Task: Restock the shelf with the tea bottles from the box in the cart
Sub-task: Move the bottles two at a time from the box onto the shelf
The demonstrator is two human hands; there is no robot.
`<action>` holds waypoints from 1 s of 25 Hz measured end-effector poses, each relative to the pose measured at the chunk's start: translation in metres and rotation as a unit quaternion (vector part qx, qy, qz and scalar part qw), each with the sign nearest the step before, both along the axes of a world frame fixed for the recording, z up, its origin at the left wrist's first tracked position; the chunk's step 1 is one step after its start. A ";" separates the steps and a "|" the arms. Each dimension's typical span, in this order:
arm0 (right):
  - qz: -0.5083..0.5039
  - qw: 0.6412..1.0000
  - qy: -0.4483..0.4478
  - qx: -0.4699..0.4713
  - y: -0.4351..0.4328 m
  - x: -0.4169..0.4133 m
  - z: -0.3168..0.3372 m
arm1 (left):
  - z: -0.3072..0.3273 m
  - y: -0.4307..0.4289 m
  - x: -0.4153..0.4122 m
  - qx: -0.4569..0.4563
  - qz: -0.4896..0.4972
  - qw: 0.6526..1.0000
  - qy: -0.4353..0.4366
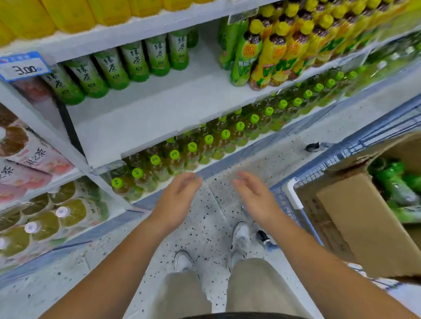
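At your left, green tea bottles point(111, 70) line only the back of the shelf point(158, 111); its bare front looks ready for stock. Your left hand point(176, 199) and right hand point(256, 197) hover above the floor, fingers relaxed, holding nothing. At your right, the box point(364, 220) in the cart point(294, 190) holds spare bottles point(401, 187) lying loose, apparently within reach.

Had free room across the bare middle and front of the shelf point(173, 107), between green tea bottles point(126, 61) at back left and yellow-capped bottles point(274, 56) at right. Was roofed by the upper shelf point(148, 30). Had the box point(416, 151) open on top, one flap point(369, 220) folded outward.
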State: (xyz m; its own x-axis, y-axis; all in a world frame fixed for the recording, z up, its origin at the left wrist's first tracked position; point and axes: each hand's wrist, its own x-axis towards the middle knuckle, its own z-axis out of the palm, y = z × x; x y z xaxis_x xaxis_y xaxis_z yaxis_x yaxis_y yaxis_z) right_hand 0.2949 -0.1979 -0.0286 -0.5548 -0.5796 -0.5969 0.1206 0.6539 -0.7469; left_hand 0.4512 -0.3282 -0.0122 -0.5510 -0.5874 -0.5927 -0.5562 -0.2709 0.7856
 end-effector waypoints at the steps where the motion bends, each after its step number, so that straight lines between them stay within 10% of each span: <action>1: -0.005 1.000 0.001 0.004 0.017 0.003 0.006 | 0.005 0.012 0.004 0.020 0.003 1.000 0.003; 25: -0.198 0.980 0.033 0.011 0.315 -0.170 0.087 | 0.108 0.241 -0.252 -0.043 -0.239 0.970 0.007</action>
